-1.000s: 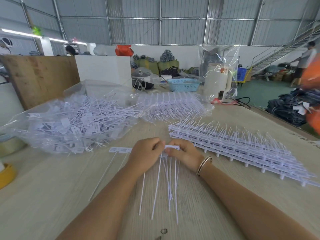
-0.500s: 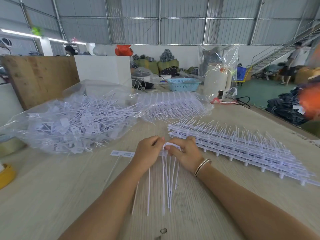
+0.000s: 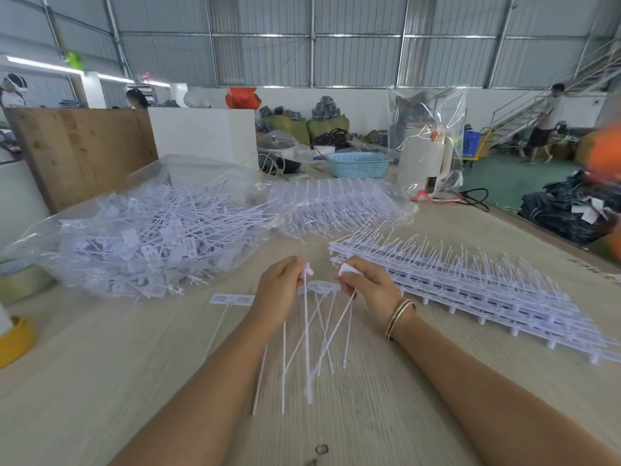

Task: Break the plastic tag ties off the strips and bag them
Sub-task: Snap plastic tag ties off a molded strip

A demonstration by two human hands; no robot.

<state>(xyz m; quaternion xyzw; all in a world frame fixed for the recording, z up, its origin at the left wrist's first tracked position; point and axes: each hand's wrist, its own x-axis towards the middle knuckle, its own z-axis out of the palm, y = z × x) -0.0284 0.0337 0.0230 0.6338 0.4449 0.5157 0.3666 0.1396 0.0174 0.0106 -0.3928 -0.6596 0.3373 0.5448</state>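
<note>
Above the pale wooden surface (image 3: 100, 381), thin white plastic tag ties (image 3: 306, 331) are pinched apart by both hands.
Heads are gripped by left hand (image 3: 280, 290) and right hand (image 3: 368, 290); snapping is best done close to the joint, before bagging in the clear plastic bag (image 3: 141, 237).

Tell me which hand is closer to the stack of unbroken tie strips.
Right. The right hand sits just beside the stack of strips, near its closest end; the left hand is farther away.

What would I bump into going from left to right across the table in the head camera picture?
Yellow tape roll → big clear bag of loose tag ties → left hand pinching ties → right hand pinching ties → stack of uncut tie strips.
</note>
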